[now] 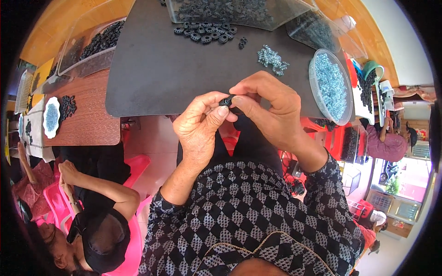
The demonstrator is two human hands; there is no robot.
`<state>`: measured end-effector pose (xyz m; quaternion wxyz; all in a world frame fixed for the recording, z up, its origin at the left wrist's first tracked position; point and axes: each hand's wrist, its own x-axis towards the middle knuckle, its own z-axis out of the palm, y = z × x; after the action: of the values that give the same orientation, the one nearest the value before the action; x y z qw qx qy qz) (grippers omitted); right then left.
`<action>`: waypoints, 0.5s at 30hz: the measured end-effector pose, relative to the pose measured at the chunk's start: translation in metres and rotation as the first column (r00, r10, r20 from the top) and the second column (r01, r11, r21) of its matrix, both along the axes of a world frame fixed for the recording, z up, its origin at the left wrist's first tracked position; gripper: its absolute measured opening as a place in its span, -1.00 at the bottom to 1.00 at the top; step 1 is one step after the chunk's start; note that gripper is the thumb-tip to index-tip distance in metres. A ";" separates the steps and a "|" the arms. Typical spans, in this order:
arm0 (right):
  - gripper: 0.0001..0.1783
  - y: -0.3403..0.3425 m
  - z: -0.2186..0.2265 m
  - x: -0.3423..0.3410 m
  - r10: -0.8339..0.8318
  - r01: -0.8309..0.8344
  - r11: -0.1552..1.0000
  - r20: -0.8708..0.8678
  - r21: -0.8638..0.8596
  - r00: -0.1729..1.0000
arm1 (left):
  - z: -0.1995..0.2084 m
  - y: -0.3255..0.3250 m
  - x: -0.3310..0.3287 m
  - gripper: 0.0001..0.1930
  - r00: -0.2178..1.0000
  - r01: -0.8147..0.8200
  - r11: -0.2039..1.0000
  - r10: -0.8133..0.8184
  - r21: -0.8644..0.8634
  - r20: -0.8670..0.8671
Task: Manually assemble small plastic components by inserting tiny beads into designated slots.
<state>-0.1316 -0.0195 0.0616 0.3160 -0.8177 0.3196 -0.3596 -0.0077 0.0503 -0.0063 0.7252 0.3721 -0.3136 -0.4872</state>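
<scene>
Just past the near edge of the dark table, both my hands meet over a small black plastic piece (225, 101), which looks like part of a cord lock. My left hand (197, 126) pinches it between thumb and fingers. From the other side, the thumb and forefinger of my right hand (272, 102) close on its upper end. Fingertips cover much of the piece. Farther out on the table lie a heap of black oval pieces (207, 33), a few smaller black bits (242, 43) and a loose pile of small metal springs (272, 60).
A round clear tub (315, 87) of springs stands at the table's right edge. Clear bins (281, 24) of black parts line the far side. On the left, a co-worker (105, 234) sits by a brown table (90, 119) with a white dish (47, 131).
</scene>
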 end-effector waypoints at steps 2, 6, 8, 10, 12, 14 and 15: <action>-0.88 0.000 -0.001 0.000 0.002 -0.002 1.000 -0.012 -0.028 1.000 | -0.001 0.000 0.000 -0.81 1.000 -0.002 1.000 0.001 0.016 0.025; -0.88 0.000 -0.001 0.000 0.034 -0.036 0.998 -0.036 -0.046 0.999 | -0.002 0.001 -0.001 -0.81 0.999 -0.027 0.999 0.028 -0.025 0.040; -0.89 -0.001 -0.002 0.000 0.030 -0.032 0.998 -0.035 -0.049 0.999 | -0.002 0.002 -0.001 -0.82 0.994 -0.046 0.999 0.046 -0.004 0.096; -0.89 -0.001 -0.003 0.001 0.025 -0.027 0.998 -0.033 -0.053 0.999 | -0.003 0.002 -0.001 -0.82 0.994 -0.043 0.999 0.041 0.014 0.096; -0.89 -0.002 -0.004 0.000 0.055 -0.062 0.992 -0.066 -0.112 0.996 | -0.003 0.002 -0.002 -0.82 0.995 -0.039 0.999 0.036 0.031 0.097; -0.89 -0.002 -0.004 0.001 0.061 -0.071 0.988 -0.076 -0.136 0.995 | -0.002 0.002 -0.003 -0.82 0.990 -0.069 0.998 0.067 0.008 0.127; -0.88 -0.002 -0.004 0.001 0.067 -0.080 0.984 -0.085 -0.158 0.994 | -0.002 0.002 -0.003 -0.82 0.990 -0.069 0.998 0.068 0.007 0.126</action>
<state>-0.1306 -0.0216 0.0572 0.2489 -0.8655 0.2711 -0.3398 -0.0108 0.0526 -0.0081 0.7181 0.4168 -0.3428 -0.4394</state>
